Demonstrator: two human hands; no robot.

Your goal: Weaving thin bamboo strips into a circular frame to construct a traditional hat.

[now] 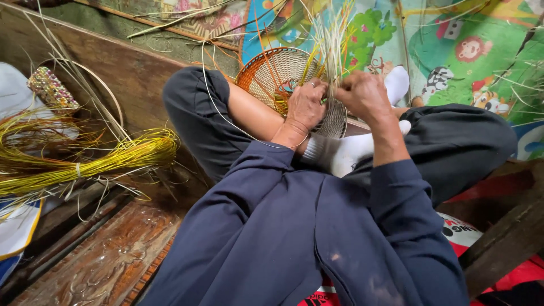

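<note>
A half-woven round basket (277, 71), pale with an orange rim, rests tilted against my crossed legs. Loose pale, yellow and orange strips (328, 34) stick up from its edge. My left hand (306, 105) presses on the basket's woven wall and pinches strips there. My right hand (365, 93) is closed around a tuft of upright strips at the basket's near edge. Both hands sit close together, almost touching. I wear dark blue sleeves, dark trousers and white socks (345, 153).
A tied bundle of yellow strips (102, 161) lies at the left on a carved wooden board (107, 263). A small beaded woven piece (51, 88) lies at far left. A colourful cartoon play mat (464, 51) covers the floor beyond. A wooden beam (504, 238) crosses lower right.
</note>
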